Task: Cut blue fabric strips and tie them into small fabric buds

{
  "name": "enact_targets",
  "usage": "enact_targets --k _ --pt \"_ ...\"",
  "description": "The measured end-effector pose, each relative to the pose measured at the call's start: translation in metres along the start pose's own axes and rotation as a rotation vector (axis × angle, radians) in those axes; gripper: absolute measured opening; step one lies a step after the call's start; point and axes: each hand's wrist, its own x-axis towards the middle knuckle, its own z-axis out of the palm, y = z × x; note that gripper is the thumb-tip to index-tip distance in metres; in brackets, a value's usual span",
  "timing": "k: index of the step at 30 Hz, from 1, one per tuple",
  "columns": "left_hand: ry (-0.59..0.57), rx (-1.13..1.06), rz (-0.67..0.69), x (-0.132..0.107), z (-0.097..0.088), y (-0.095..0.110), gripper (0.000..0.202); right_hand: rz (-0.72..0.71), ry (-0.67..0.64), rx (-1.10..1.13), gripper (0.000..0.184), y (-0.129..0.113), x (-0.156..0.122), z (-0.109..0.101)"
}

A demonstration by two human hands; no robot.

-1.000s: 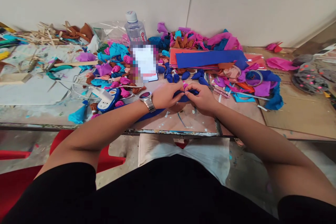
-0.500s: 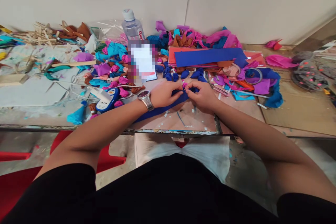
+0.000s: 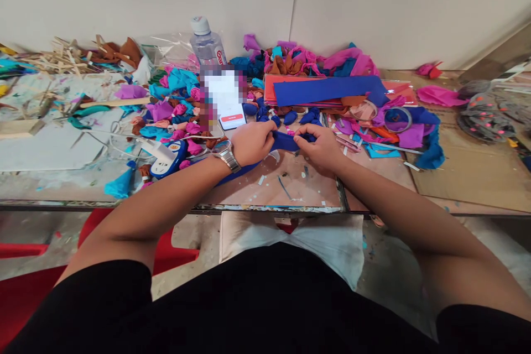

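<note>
Left hand [image 3: 253, 142] pulled away from right hand [image 3: 318, 146] since half-second earlier, curled tight around blue strip [image 3: 284, 141]; right thumb and finger pinch it too. Strip now spans gap over table [image 3: 307, 191], apparently being drawn taut, blue bundles [image 3: 291, 117] just beyond.

Blue strip [image 3: 284, 142] partly hidden by left hand [image 3: 254, 142]; phone [image 3: 224, 97] mostly blurred; black shirt [image 3: 274, 298] cut off below.

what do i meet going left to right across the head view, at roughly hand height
White sheet → blue-and-white socket block → wristwatch → left grip → stretch of blue strip between the grips → right grip → brown cardboard
</note>
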Motion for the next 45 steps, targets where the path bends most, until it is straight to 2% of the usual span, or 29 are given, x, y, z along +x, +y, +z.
enact_targets --k 4,8,12,18,27,37,45 --pt "-0.015 0.03 -0.037 0.0 -0.002 0.001 0.03 0.003 -0.091 -0.025 0.023 0.003 -0.001 0.001" --pt "0.001 0.043 -0.04 0.001 -0.003 0.0 0.028 0.003 -0.112 -0.009 0.022 0.003 -0.002 0.002" --pt "0.026 0.049 -0.038 0.001 -0.002 -0.002 0.028 0.038 -0.081 0.102 0.021 -0.003 -0.005 0.004" --pt "0.027 0.047 -0.038 0.0 -0.008 0.0 0.03 0.182 0.062 0.313 0.021 0.002 0.0 0.006" --pt "0.004 0.114 -0.035 0.001 -0.011 -0.002 0.035 0.227 0.056 0.339 0.024 0.011 0.002 0.007" --pt "0.014 0.174 -0.013 0.004 -0.017 -0.005 0.033 0.202 0.091 0.19 0.022 0.013 0.005 0.005" --pt "0.002 0.217 0.035 0.006 -0.01 -0.012 0.03 0.153 0.093 0.032 0.024 0.007 0.003 0.005"
